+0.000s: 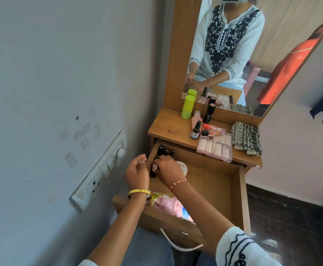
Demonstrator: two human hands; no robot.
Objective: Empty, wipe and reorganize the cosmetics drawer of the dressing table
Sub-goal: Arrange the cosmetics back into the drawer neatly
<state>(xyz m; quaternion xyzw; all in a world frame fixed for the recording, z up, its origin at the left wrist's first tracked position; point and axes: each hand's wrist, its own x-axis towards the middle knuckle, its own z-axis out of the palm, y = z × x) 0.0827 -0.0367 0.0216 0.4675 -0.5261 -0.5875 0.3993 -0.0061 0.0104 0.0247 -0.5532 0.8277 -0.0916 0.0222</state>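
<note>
**Cosmetics drawer pulled open, both hands at its far left corner**

Cosmetics drawer [224, 187], a brown wooden box with a curved metal handle [178, 244] on its front, stands pulled out from under the wooden counter [168, 129] of the dressing table. We see our right hand [168, 167] reaching into the far left corner of it, the fingers curled around a small dark bottle with a pale pink body [154, 169]. Our left hand [136, 172] hovers just beside it over the drawer's left wall, fingers loosely curled; whether they hold something small we cannot tell. A few dark-capped small bottles [165, 151] stand in a row at the back left corner, a round white lid [182, 167] lies just behind our right hand, and a pink printed sachet [170, 205] lies at the near left, partly under our forearms.

On the counter we see a lime-green cylindrical bottle [188, 106], a black tube with a beige cap [209, 113], a pale pink bottle lying down [196, 121], a small dropper bottle with a black top [195, 130], orange lipsticks [211, 130], a clear plastic box of false nails [215, 146] and a folded grey checked cloth [246, 138]. The mirror [252, 54] stands behind them. A white switchboard [101, 169] is on the wall to the left.
</note>
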